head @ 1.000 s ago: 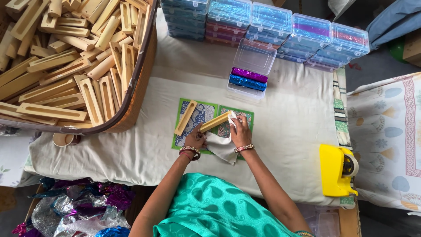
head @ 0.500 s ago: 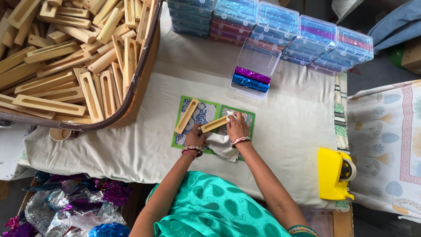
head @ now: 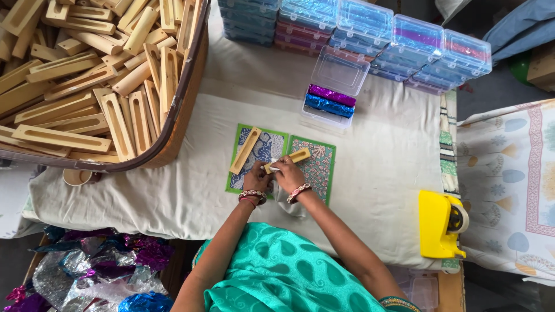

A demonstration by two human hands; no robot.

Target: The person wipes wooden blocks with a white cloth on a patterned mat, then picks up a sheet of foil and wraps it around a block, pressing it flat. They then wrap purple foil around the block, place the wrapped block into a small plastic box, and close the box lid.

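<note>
1. Head view: the left hand and the right hand meet on a wooden holder, fingers closed around it and a bit of white cloth.
2. The holder lies tilted over green patterned sheets, under both hands.
3. A second wooden holder rests just left of the left hand.
4. Beyond the hands sits an open clear box with shiny foil bars.
5. Far right of the right hand, a yellow tape dispenser sits on the bench.
</note>
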